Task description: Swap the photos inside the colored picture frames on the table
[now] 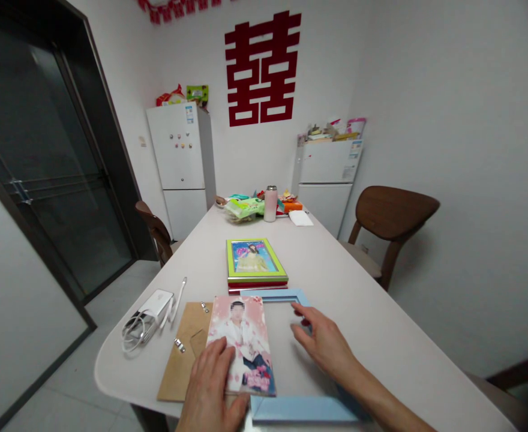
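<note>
My left hand point(212, 381) lies over the lower left of a pink portrait photo point(252, 342), its fingers laid flat and its thumb beside the bottom edge. Partly under the photo is a brown frame backing board point(174, 375) with metal clips and a stand outline. To the right, a light blue picture frame point(304, 409) lies on the table, its left side hidden by the photo. My right hand point(327, 345) is over that frame's right side, thumb and index finger apart inside the opening near the top right corner. Nothing shows between those fingers.
A green-framed picture point(257, 277) rests on a dark red frame point(255, 286) beyond. A white power bank with cable point(149, 315) lies left. A pink bottle point(270, 204) and green package point(246, 208) stand at the table's far end. Wooden chairs point(392, 213) flank the table.
</note>
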### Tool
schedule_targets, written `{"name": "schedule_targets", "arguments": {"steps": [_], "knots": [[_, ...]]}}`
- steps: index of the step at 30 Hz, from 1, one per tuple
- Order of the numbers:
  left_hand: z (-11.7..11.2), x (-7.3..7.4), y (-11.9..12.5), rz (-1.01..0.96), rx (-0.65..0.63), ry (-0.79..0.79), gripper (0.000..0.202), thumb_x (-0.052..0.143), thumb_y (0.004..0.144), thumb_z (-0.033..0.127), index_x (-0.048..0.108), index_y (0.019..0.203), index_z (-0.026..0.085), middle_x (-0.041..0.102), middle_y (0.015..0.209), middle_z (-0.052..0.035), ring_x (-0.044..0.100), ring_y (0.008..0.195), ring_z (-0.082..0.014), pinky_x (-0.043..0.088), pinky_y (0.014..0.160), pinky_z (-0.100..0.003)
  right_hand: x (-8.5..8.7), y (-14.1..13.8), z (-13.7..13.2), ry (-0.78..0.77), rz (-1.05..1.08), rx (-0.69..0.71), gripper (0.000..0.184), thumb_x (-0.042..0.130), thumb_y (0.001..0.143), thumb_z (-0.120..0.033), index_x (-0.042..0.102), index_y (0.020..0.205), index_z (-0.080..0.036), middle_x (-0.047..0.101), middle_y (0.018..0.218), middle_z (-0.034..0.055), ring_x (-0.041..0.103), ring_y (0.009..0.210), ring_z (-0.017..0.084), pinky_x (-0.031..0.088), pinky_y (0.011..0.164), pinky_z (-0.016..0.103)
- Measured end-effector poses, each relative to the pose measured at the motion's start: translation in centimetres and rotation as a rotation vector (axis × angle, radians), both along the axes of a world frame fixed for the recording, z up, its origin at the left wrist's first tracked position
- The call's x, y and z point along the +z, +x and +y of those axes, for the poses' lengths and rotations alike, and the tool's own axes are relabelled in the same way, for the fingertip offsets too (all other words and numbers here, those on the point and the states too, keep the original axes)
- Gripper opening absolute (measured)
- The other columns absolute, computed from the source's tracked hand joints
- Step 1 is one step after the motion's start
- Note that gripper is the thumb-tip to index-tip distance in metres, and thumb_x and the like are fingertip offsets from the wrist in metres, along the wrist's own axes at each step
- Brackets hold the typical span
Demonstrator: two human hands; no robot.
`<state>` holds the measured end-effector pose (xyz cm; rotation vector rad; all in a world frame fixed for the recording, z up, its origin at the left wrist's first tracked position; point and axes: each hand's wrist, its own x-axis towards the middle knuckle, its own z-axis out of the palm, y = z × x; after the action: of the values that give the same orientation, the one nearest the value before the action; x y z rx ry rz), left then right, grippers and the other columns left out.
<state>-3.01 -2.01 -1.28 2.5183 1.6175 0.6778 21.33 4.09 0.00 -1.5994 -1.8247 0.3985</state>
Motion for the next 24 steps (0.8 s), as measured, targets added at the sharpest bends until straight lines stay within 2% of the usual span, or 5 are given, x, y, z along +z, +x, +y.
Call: {"name": "schedule_targets", "arguments": {"steps": [6, 10, 15, 19, 24], "knots": [[0.0, 1.1, 2.1, 0.021, -0.075, -0.146, 0.062, 0.049, 0.061, 0.017, 0.038, 0.121, 0.009, 0.033, 0.13, -0.0166, 0.027, 0.12, -0.0308, 0.028, 0.095, -0.051, 0.2, -5.9, 0.4, -0.408, 0.67, 0.177, 0.066, 0.044, 0.061, -0.014, 0.027, 0.125, -0.01, 0.052, 0.058, -0.0053, 0.043, 0.042, 0.007, 0.032, 0.04, 0.018], [0.7, 0.9, 2.7, -0.134, -0.092, -0.011, 0.064, 0.043, 0.06, 0.008, 0.034, 0.124, 0.011, 0.03, 0.133, -0.0131, 0.024, 0.123, -0.0271, 0.025, 0.098, -0.048, 2.8, -7.9, -0.3, -0.29, 0.97, 0.241, 0.071, 0.046, 0.061, -0.013, 0.02, 0.127, -0.013, 0.049, 0.058, -0.0073, 0.042, 0.043, 0.006, 0.032, 0.04, 0.017], [1.5, 2.4, 3.1, -0.675, 0.032, 0.083, 0.046, 0.035, 0.075, 0.01, 0.04, 0.12, 0.017, 0.045, 0.124, -0.0068, 0.037, 0.116, -0.0176, 0.028, 0.099, -0.035, 4.0, -6.6, -1.2, -0.199, 0.986, 0.208, 0.057, 0.049, 0.071, -0.032, 0.031, 0.123, -0.016, 0.057, 0.085, 0.0038, 0.055, 0.066, 0.012, 0.044, 0.056, 0.025], [1.0, 3.6, 4.9, -1.245, 0.184, -0.162, 0.038, 0.039, 0.079, 0.028, 0.044, 0.115, 0.016, 0.053, 0.116, -0.0077, 0.045, 0.11, -0.0197, 0.034, 0.095, -0.034, 1.8, -4.8, -1.0, -0.433, 1.054, -0.046, 0.058, 0.053, 0.069, -0.033, 0.034, 0.121, -0.015, 0.06, 0.088, 0.0068, 0.058, 0.073, 0.015, 0.047, 0.065, 0.029], [0.5, 2.7, 7.0, -1.627, 0.12, -0.445, 0.053, 0.051, 0.071, 0.032, 0.038, 0.119, 0.013, 0.056, 0.111, -0.0105, 0.047, 0.108, -0.0213, 0.036, 0.092, -0.032, 1.8, -3.8, -1.0, -0.418, 1.291, 0.047, 0.051, 0.05, 0.068, -0.022, 0.036, 0.118, -0.02, 0.064, 0.086, 0.0037, 0.06, 0.07, 0.014, 0.048, 0.061, 0.026]]}}
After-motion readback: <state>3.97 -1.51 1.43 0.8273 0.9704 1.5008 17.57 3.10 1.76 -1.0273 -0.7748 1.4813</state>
